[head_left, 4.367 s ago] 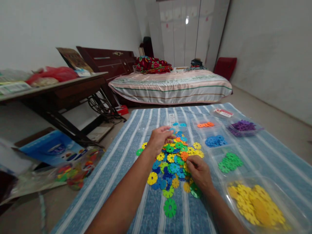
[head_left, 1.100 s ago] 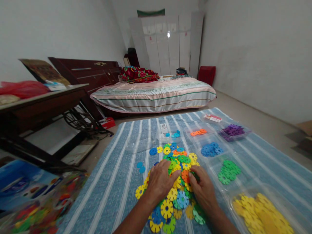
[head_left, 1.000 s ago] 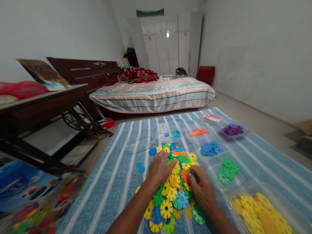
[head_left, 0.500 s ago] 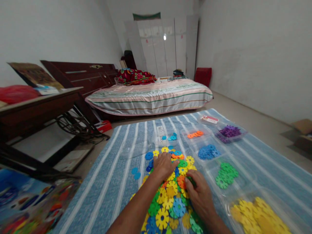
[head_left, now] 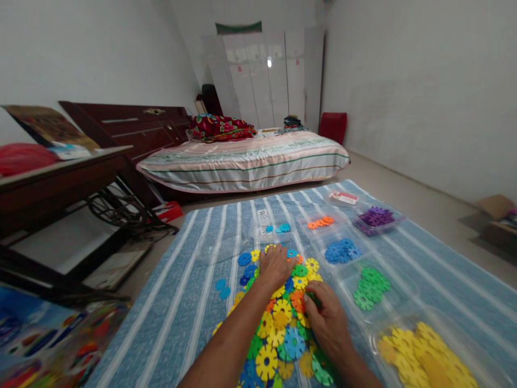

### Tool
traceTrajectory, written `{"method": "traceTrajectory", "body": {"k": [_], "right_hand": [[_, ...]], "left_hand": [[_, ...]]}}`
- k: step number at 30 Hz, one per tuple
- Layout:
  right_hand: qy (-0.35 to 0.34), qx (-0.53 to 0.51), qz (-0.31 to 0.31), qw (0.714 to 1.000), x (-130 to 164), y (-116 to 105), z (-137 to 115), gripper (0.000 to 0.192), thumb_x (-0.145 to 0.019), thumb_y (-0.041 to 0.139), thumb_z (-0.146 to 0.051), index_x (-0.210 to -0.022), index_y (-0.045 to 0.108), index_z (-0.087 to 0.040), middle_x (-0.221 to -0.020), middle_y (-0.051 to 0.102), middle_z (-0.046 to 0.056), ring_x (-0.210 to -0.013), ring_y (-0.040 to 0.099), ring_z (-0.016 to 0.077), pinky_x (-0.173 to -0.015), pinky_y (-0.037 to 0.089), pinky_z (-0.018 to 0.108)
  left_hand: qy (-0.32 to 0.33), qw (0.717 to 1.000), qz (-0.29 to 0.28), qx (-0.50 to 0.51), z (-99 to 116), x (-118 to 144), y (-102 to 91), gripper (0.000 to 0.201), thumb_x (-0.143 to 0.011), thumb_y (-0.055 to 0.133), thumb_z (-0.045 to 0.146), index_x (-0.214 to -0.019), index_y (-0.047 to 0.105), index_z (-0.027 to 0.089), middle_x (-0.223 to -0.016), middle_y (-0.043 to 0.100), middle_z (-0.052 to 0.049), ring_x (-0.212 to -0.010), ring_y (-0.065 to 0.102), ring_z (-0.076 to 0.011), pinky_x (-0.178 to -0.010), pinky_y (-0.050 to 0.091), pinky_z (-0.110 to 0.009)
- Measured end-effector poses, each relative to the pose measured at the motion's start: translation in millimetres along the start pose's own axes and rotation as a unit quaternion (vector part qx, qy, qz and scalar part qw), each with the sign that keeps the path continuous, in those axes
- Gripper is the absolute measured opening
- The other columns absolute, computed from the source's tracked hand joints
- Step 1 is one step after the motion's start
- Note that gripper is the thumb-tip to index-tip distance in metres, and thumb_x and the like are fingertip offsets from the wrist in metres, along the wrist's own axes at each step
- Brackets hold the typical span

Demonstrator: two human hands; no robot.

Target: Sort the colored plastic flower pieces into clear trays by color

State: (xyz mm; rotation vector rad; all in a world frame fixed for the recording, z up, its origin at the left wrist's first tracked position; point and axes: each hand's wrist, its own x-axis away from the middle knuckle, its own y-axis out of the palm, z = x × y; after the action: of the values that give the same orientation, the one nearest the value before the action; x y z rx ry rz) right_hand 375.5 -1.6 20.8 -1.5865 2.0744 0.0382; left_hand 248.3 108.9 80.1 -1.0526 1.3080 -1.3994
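Observation:
A heap of flower-shaped plastic discs (head_left: 267, 362) in yellow, green, blue and orange lies on the striped cloth. My left hand (head_left: 276, 266) rests palm down on the far part of the heap, fingers stretched forward and thumb out to the right. It hides the discs under it. At the heap's right edge, my right hand (head_left: 328, 318) has its fingers curled in beside an orange disc (head_left: 298, 301). Whatever lies between its thumb and fingers is hidden. Two blue discs (head_left: 222, 290) sit apart, left of the heap.
Clear boxes to the right hold yellow discs (head_left: 424, 355), green discs (head_left: 370, 289), blue discs (head_left: 342, 251) and purple discs (head_left: 375, 217). Orange discs (head_left: 320, 222) and light-blue discs (head_left: 283, 228) lie in boxes farther back. A bed (head_left: 246, 161) stands beyond the cloth (head_left: 173, 302).
My left hand has slid slightly right and forward over the heap. My right hand has barely moved. The whole view has shifted a little.

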Motion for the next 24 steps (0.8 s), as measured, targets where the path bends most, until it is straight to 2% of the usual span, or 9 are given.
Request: {"method": "traceTrajectory", "body": {"k": [5, 13, 18, 24], "right_hand": [[-0.006, -0.006, 0.002, 1.0, -1, 1, 2, 0.012, -0.088, 0.052, -0.026, -0.091, 0.064, -0.022, -0.095, 0.067, 0.005, -0.093, 0.06, 0.0208, -0.084, 0.047, 0.035], [-0.002, 0.005, -0.004, 1.0, -4, -2, 0, 0.01, -0.087, 0.051, -0.024, -0.089, 0.061, -0.022, -0.093, 0.066, 0.004, -0.09, 0.058, 0.0204, -0.083, 0.045, 0.035], [-0.01, 0.014, -0.005, 1.0, -4, -2, 2, 0.01, -0.087, 0.052, -0.024, -0.089, 0.061, -0.021, -0.094, 0.066, 0.005, -0.092, 0.058, 0.0209, -0.084, 0.044, 0.036], [-0.014, 0.014, -0.009, 1.0, -4, -5, -1, 0.014, -0.088, 0.052, -0.029, -0.083, 0.062, -0.021, -0.086, 0.065, 0.004, -0.086, 0.057, 0.0205, -0.081, 0.044, 0.035]], "left_hand": [[-0.011, 0.999, -0.038, -0.005, 1, -8, -4.2, 0.054, -0.092, 0.038, 0.058, -0.128, 0.057, 0.022, -0.147, 0.049, -0.01, -0.136, 0.041, -0.034, -0.11, 0.032, -0.056], [0.007, 0.998, -0.067, 0.007, -3, -6, -4.1, 0.055, -0.093, 0.038, 0.054, -0.134, 0.053, 0.02, -0.151, 0.045, -0.012, -0.139, 0.039, -0.0325, -0.111, 0.032, -0.054], [0.014, 0.996, -0.09, 0.02, -5, 8, -5.1, 0.055, -0.094, 0.037, 0.053, -0.138, 0.05, 0.021, -0.153, 0.042, -0.01, -0.141, 0.036, -0.0307, -0.113, 0.031, -0.054], [0.024, 0.992, -0.114, 0.052, -8, 42, -9.0, 0.058, -0.096, 0.031, 0.053, -0.144, 0.043, 0.022, -0.156, 0.037, -0.011, -0.146, 0.029, -0.0307, -0.115, 0.026, -0.059]]}}
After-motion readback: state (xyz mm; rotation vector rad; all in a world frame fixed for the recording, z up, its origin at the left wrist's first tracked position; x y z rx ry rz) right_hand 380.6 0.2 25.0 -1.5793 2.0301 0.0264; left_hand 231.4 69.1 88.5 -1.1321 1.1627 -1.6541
